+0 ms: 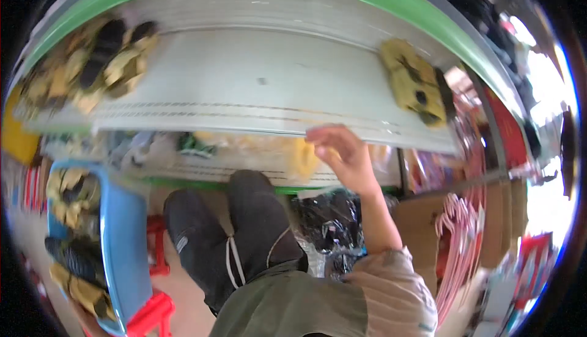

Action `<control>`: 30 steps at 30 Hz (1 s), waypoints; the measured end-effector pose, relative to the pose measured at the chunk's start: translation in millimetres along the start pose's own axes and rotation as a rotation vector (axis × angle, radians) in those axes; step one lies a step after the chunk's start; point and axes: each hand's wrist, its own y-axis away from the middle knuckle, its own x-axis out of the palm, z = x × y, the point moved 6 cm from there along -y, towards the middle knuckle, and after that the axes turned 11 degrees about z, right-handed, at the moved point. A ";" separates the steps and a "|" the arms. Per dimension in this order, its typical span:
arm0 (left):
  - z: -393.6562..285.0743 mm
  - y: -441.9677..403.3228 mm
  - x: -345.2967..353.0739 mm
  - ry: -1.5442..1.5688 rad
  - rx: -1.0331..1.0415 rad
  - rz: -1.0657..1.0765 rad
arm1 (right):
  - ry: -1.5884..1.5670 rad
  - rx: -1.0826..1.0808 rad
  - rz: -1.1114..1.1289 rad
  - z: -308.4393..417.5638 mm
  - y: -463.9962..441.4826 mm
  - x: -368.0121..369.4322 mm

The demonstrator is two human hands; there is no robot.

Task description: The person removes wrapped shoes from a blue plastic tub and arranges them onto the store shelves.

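"Right grip [350, 159] first: what has it got?"

"Nothing that I can see. Its fingers curl loosely, thumb apart, by the front edge of the upper shelf [263, 71]; whether they touch it, I can't tell. That lax curl suggests no weight is being carried. The left grip I can't find at all."

"And the shoes, from the left?"

"Tan, dark-soled shoes [72, 196] lie jumbled in a blue tub [125, 233]. Loose storage probably explains why they point every way."

"Why is the tub beside those red stools [158, 245]?"

"It may rest on them, perhaps to bring its rim within easy reach, but the contact is hidden."

"Next?"

"More shoes [125, 68] crowd the upper shelf's left end, some turned sole outward. Packed closely, they likely save room."

"Nearer the middle?"

"Below the shelf edge, just beside the fingers, is a yellow item [302, 156], too blurred to name. A black plastic bag [330, 214] sits lower down, by the knees."

"And on the right?"

"Tan shoes [409, 86] sit close together at the upper shelf's right end, perhaps paired to stay matched. Beyond, pink hangers [455, 233] hang bunched beside a cardboard box [422, 221], presumably grouped to keep them tidy."
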 end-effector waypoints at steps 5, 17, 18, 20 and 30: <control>-53.2 34.0 -14.4 -0.299 0.188 -0.366 | 0.478 -0.018 -0.469 14.5 4.8 -119.4; -143.4 98.6 8.6 -0.337 0.490 -0.530 | 1.439 0.307 -0.702 -70.8 -7.4 -278.7; -164.4 113.4 18.4 -0.357 0.545 -0.572 | 1.395 0.352 -0.690 -64.7 -7.7 -277.0; -198.9 137.2 36.5 -0.401 0.656 -0.656 | 1.311 0.419 -0.696 -59.1 -7.1 -276.3; -201.9 147.0 46.6 -0.421 0.836 -0.551 | 1.062 0.302 -0.763 -42.2 -0.3 -240.1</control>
